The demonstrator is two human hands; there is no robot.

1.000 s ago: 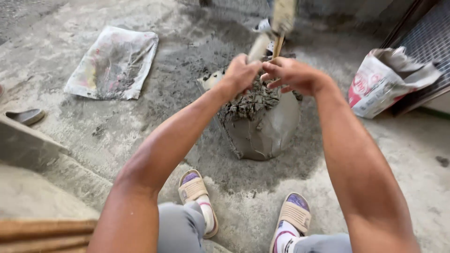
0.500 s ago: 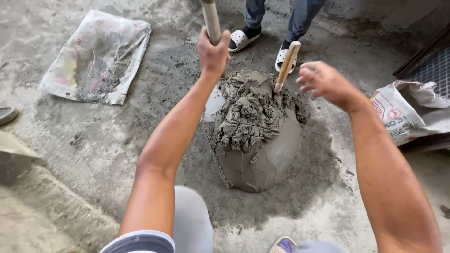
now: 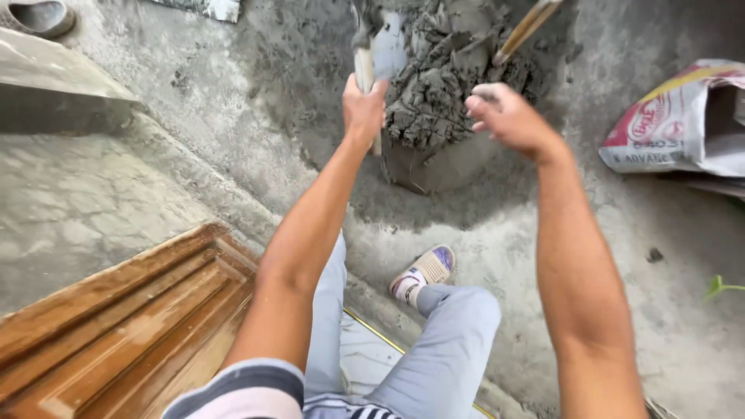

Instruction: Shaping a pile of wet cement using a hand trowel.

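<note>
A metal pan [image 3: 434, 167] heaped with wet grey mortar [image 3: 438, 85] sits on the concrete ground in front of me. My left hand [image 3: 363, 105] is shut on a pale tool handle [image 3: 365, 70] at the pan's left edge; the tool's grey blade reaches into the heap. My right hand [image 3: 504, 116] hovers over the right side of the mortar, fingers loosely curled and smeared grey, holding nothing. A wooden handle [image 3: 528, 27] sticks up out of the mortar just above that hand, apart from it.
A torn cement bag [image 3: 683, 116] lies at the right. A brown wooden door panel [image 3: 116, 326] lies at the lower left beside a concrete step [image 3: 62, 85]. My sandalled foot [image 3: 423, 275] stands below the pan. A slipper [image 3: 35, 15] is at the top left.
The view has tipped down towards my legs, and the other person's feet beyond the pan have left the view. My left hand keeps the handle; my right hand stays off the wooden handle.
</note>
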